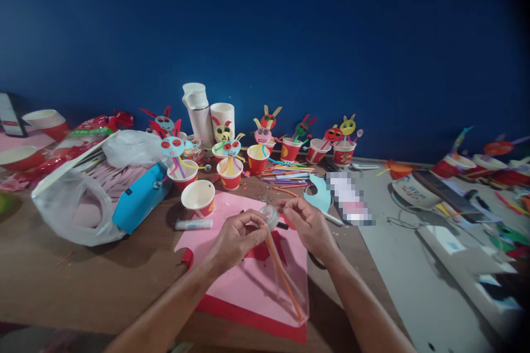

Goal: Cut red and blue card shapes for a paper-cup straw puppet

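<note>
My left hand (244, 233) is closed, thumb and fingers pinching an orange pipe cleaner (281, 269) at its upper end, beside a round, clear roll (270, 217) that looks like tape. Pale, translucent strands hang down alongside the orange one toward the sheet's lower right corner. To the right of the roll is my right hand (308, 223), its fingertips pressed together; anything between them is too small to make out. Both hands are above a pink paper sheet (223, 281), which lies over red paper (256, 320). A black pen (282, 225) shows behind the roll.
An empty paper cup (199, 198) and a clear tube (194, 224) lie left of the sheet. Behind stand several red cups with paper animal faces, such as one cup (229, 174). Pipe cleaners (285, 175), a plastic bag (74, 226) and a blue case (143, 198) are nearby.
</note>
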`<state>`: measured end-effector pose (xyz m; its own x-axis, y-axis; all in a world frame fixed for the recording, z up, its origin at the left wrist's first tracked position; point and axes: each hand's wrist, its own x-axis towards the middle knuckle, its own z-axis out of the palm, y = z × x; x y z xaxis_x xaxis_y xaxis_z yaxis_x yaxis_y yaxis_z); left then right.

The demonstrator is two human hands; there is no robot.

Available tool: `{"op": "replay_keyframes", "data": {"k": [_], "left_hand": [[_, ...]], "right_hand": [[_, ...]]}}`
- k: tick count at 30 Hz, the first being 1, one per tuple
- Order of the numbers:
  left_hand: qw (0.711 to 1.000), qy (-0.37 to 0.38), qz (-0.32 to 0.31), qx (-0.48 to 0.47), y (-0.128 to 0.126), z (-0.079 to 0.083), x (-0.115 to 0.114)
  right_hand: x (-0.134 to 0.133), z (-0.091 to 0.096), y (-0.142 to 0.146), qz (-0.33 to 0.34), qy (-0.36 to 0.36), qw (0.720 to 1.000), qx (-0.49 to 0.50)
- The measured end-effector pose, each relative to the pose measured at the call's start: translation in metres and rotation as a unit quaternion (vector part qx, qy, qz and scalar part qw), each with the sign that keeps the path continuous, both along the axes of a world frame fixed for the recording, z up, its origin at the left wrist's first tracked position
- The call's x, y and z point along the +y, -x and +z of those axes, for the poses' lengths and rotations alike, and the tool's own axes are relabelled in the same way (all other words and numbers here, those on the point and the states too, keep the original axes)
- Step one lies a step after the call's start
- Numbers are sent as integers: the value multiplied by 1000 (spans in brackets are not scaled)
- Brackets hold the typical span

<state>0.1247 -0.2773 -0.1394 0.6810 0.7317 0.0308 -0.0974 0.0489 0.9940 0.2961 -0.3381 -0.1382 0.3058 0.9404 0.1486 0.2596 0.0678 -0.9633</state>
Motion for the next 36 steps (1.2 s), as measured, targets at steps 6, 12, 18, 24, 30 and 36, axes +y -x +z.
{"op": "replay_keyframes", "data": {"k": [6, 12, 18, 24, 30, 36], "left_hand": [[998, 54, -10, 6, 1, 2, -2], [994, 104, 5, -18, 3, 3, 0], [989, 137, 10, -53, 4, 1, 2], [982, 175, 10, -70, 3, -1, 1], [991, 117, 22, -57, 2, -4, -2], [993, 107, 16, -46, 3, -6, -2]], "right_hand": [[7, -3, -14, 29, 48, 976, 209], [8, -12, -37, 32, 71, 948, 307], [7, -20, -37, 21, 69, 960, 270], [5, -19, -1, 45, 89, 975, 198], [9, -13, 20, 29, 72, 984, 158], [15, -14, 20, 19, 70, 993, 97]]}}
